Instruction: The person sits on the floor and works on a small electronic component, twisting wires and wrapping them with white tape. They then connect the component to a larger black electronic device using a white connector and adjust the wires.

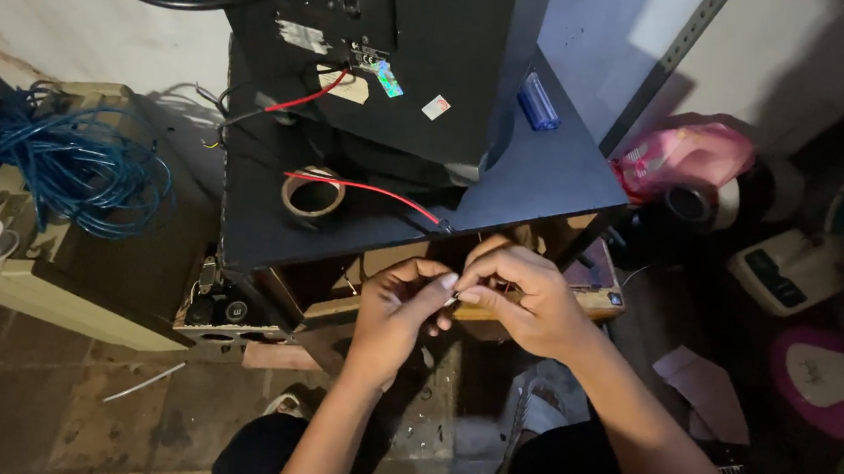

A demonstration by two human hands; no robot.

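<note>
I am pinching a thin wire end [453, 297] between the fingertips of both hands, just below the front edge of the dark shelf board [547, 182]. My left hand [399, 305] is clenching it from the left and my right hand [517, 300] is closing over it from the right, fingertips touching. A red wire [365, 189] is running across the board toward its front edge, ending just above my fingers. A tape roll [312, 194] is lying near the board's left edge, beside a black device casing [406, 55]. A blue cable coil [66, 164] is sitting well apart, left.
</note>
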